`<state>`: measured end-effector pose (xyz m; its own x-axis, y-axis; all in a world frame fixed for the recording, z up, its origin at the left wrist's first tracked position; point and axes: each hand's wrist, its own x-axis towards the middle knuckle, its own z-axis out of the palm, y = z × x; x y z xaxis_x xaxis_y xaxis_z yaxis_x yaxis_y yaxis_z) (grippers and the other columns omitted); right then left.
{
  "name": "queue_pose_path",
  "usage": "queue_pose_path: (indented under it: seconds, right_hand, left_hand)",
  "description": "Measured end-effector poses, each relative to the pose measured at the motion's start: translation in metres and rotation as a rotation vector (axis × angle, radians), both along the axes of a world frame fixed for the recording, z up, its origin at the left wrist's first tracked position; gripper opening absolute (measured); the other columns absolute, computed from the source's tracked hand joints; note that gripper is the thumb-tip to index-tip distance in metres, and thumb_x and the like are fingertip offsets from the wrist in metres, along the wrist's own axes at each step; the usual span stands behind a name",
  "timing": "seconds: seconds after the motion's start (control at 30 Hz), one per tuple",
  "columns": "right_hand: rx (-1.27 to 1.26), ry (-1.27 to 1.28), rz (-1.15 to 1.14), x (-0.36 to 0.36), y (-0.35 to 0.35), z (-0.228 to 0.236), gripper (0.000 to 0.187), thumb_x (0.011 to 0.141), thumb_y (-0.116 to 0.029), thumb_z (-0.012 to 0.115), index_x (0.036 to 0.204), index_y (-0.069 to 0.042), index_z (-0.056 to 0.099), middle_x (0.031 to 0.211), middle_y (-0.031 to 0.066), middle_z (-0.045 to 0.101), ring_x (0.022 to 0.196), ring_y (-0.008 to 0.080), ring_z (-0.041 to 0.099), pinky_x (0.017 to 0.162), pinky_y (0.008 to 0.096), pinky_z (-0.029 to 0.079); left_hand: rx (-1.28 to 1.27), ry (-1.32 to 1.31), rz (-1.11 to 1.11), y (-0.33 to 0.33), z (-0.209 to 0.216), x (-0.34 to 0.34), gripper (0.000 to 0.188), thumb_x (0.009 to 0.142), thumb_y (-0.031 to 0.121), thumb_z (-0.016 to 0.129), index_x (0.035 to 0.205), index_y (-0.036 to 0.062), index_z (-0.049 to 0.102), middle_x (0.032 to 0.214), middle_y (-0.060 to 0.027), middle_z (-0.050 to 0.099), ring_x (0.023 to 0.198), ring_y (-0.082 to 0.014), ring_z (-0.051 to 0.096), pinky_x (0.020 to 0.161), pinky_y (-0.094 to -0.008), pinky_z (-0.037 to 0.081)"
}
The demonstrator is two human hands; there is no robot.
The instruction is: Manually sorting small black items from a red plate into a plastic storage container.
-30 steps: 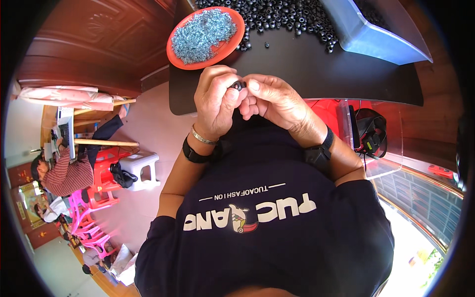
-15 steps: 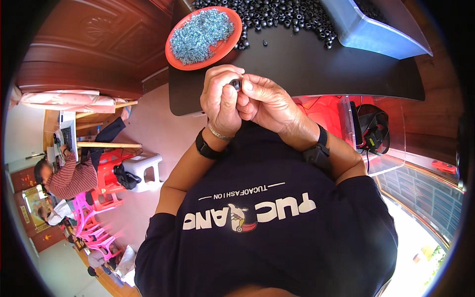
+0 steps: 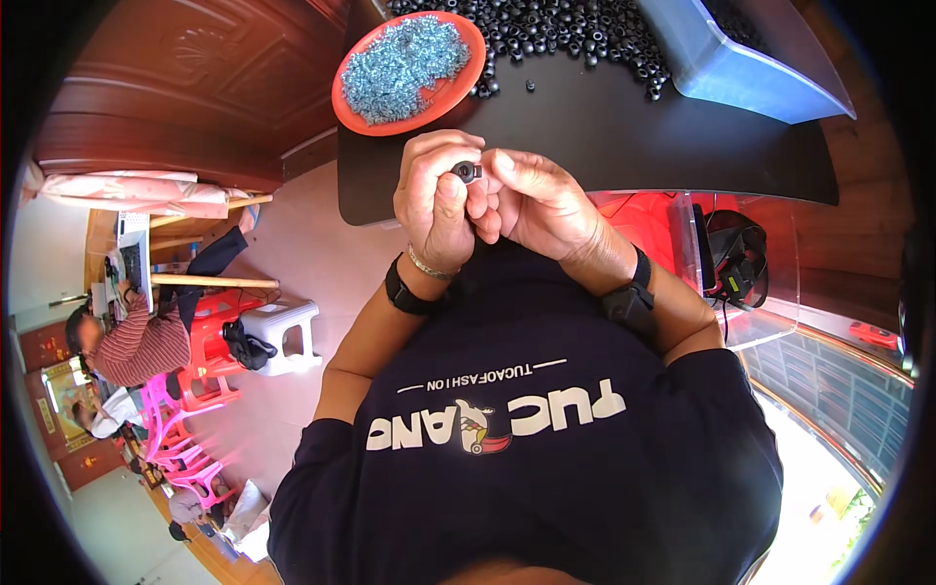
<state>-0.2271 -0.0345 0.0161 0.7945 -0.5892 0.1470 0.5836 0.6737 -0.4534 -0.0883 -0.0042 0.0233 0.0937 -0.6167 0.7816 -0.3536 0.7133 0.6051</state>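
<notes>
A small black plastic cord lock (image 3: 466,173), with a round hole facing up and a squarish end sticking out to the right, is pinched between the thumb and index finger of my left hand (image 3: 429,195). My right hand (image 3: 546,200) is closed up against it from the right. Its thumb lies just beside the squarish end, and its curled fingers are partly hidden under the piece. Beyond my hands, a red plate (image 3: 470,86) holds a heap of small metal springs (image 3: 405,68). Many loose black plastic pieces (image 3: 565,29) are piled on the black table (image 3: 585,136).
A pale blue bin (image 3: 726,73) with black pieces stands at the table's right. One loose piece (image 3: 530,86) lies apart from the pile. A clear plastic box (image 3: 770,317) with black straps is below right. At left are stools (image 3: 283,336) and seated people.
My right thumb has drawn back to the right, baring the cord lock's squarish end. My left hand keeps its pinch. The whole view has shifted slightly.
</notes>
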Motion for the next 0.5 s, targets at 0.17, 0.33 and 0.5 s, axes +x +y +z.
queue_pose_path:
  seconds: [0.17,0.33,0.5]
  right_hand:
    - [-0.059,0.065,-0.095,-0.002,0.002,0.004,0.021,0.096,-0.019,0.059,0.104,0.0,0.061,0.084,0.0091,0.065,0.068,0.0144,0.062,0.063,0.0268,0.052]
    - [-0.31,0.227,-0.287,-0.008,-0.003,0.008,0.018,0.091,-0.01,0.066,0.105,-0.001,0.062,0.085,0.0065,0.065,0.07,0.0111,0.061,0.064,0.0237,0.051]
    - [-0.455,0.348,-0.435,-0.013,-0.001,0.021,0.018,0.085,-0.001,0.071,0.101,-0.002,0.064,0.086,0.0014,0.064,0.074,0.0062,0.057,0.068,0.0213,0.049]
  left_hand:
    - [0.002,-0.012,-0.012,-0.003,-0.005,0.002,0.037,0.101,0.031,0.043,0.103,-0.0012,0.061,0.102,-0.0154,0.059,0.085,-0.0205,0.058,0.074,-0.0313,0.048]
    - [-0.01,-0.038,-0.035,-0.003,-0.005,0.001,0.033,0.101,0.026,0.045,0.108,-0.0007,0.062,0.102,-0.0144,0.059,0.087,-0.0203,0.057,0.075,-0.0313,0.048]
    - [-0.042,-0.12,-0.028,-0.005,-0.003,0.003,0.024,0.095,0.012,0.051,0.112,-0.0011,0.061,0.106,-0.0145,0.058,0.091,-0.0226,0.058,0.078,-0.0331,0.049]
